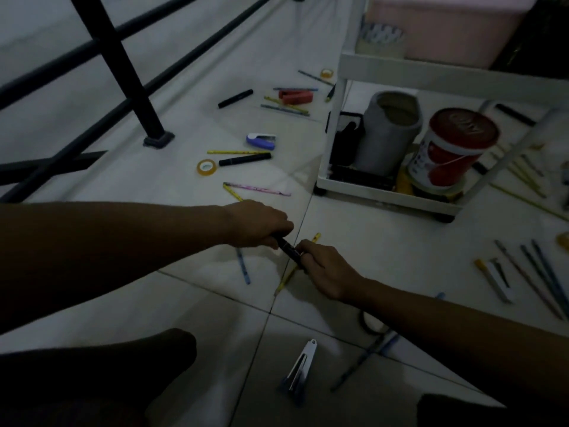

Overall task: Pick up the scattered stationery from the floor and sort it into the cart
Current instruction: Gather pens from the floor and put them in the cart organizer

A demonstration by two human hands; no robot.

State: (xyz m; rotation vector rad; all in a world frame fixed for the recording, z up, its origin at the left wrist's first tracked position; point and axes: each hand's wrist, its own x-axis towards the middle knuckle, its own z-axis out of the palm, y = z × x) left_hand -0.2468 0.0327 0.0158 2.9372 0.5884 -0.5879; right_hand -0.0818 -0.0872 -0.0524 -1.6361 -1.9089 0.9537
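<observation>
Head view: slim black marker [288, 249] between hands.

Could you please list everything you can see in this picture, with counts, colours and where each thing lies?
black markers: three, black; two on the floor left of the cart, one held in both hands
staplers: two; purple by the railing post, red farther back
tape rolls: two, yellowish; one beside a marker, one near the cart's corner
pencils and pens: many, yellow, blue, pink; scattered on the floor
cart: one, white; right, holding a grey container and a red-and-white tin
pink box: one; behind the cart
railing: one, black; left
left hand: grips the marker's left end
right hand: grips its right end
</observation>
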